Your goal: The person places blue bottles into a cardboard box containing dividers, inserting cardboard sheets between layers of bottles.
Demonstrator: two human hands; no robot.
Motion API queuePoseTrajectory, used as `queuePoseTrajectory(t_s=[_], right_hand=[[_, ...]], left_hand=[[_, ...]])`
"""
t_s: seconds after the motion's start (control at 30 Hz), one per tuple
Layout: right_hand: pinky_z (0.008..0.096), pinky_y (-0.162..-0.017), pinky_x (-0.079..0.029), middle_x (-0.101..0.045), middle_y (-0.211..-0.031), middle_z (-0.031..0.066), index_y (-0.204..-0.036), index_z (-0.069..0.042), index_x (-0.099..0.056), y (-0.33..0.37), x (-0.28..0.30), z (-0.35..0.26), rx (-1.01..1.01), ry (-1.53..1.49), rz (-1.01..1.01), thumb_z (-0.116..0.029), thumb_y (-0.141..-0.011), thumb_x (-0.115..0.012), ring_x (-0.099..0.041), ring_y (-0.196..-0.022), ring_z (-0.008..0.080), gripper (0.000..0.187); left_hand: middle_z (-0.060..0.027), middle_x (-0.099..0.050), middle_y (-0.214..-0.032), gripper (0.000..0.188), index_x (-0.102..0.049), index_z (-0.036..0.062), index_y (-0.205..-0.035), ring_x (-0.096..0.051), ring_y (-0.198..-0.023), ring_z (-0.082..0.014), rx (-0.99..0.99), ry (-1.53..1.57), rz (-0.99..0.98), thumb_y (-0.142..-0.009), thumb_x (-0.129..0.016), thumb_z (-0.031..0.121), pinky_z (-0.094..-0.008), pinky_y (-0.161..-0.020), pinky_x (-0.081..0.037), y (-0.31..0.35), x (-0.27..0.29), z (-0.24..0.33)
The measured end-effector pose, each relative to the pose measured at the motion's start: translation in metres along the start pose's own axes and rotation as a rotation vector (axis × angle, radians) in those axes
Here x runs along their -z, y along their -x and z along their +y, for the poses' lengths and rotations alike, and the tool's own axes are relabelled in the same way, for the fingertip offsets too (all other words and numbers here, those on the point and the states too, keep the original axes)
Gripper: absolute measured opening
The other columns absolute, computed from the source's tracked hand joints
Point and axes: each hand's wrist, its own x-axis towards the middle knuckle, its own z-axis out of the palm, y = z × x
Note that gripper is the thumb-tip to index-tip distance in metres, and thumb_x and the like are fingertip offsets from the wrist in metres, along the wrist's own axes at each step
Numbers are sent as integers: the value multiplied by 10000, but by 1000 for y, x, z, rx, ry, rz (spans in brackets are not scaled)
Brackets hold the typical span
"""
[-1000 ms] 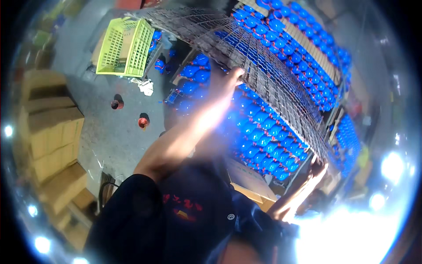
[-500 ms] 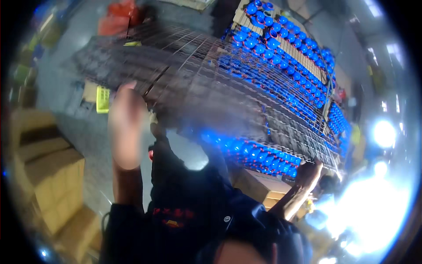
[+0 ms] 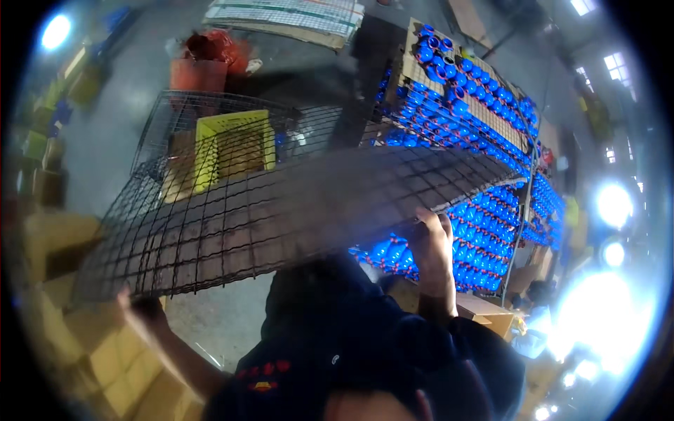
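A dark wire mesh panel (image 3: pixel 232 245) spans the space in front of me, tilted, its middle smeared by motion. At the panel's near left corner, my left hand (image 3: pixel 144 314) is closed on the edge. Farther right, my right hand (image 3: pixel 432 245) grips the same near edge with its fingers curled round it. Beyond the panel, rows of shiny blue round pieces with red rims (image 3: pixel 484 231) sit on racks to the right; the panel's right end overlaps them in view.
A yellow plastic crate (image 3: pixel 203 151) stands beyond the panel, beside more wire mesh (image 3: pixel 158 116). Behind them are a red container (image 3: pixel 200 76) and pale stacked sheets (image 3: pixel 288 17). Cardboard boxes (image 3: pixel 63 231) are piled at left; another box (image 3: pixel 484 312) sits near my right arm.
The mesh panel has swung to the left and nearer to me. My left hand has moved down and left with its edge; my right hand has shifted left and slightly up.
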Motion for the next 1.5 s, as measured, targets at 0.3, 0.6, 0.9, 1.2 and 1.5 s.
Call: queuePoseTrajectory(t_s=[0.3, 0.6, 0.9, 1.2, 1.5], right_hand=[[357, -609, -536, -659, -747, 150, -868, 47, -639, -73, -119, 0, 106, 215, -353, -121, -890, -562, -656, -670, 250, 186], [344, -675, -584, -646, -932, 111, -1045, 13, -581, -254, -224, -41, -203, 84, -413, -53, -854, -616, -667, -834, 220, 205], [296, -631, -520, -608, -811, 22, -958, -73, -592, -549, -341, -122, -287, 169, -327, -97, -849, -643, -627, -729, 154, 123], [371, -647, -617, -648, -860, 97, -945, 22, -582, -706, -387, -217, -100, -19, -280, -15, -839, -617, -681, -726, 217, 118], [411, -640, -617, -648, -927, 126, -999, 14, -565, -874, -469, -267, 186, -223, -169, -23, -805, -656, -676, -771, 254, 217]], left_hand=[[-135, -627, -1153, 366, -555, -45, -1166, -593, -1058, -256, -87, 241, 63, -878, -608, 174, -379, -972, -460, -13, -10, 25], [-183, -534, -1334, 479, -497, -69, -1287, -515, -1221, -289, -175, 192, 194, -918, -538, 233, -397, -1064, -399, -83, -135, -31], [-142, -630, -1191, 428, -549, -25, -1221, -610, -1071, -249, -112, 116, 278, -899, -604, 252, -367, -936, -501, -204, -417, -86], [-141, -630, -1172, 382, -565, -29, -1181, -586, -1074, -260, -68, 242, 33, -893, -587, 221, -397, -965, -458, -344, -610, -108], [-94, -646, -1076, 310, -576, 52, -1129, -614, -961, -251, -44, 266, -227, -855, -650, 178, -396, -729, -515, -598, -845, -135]])
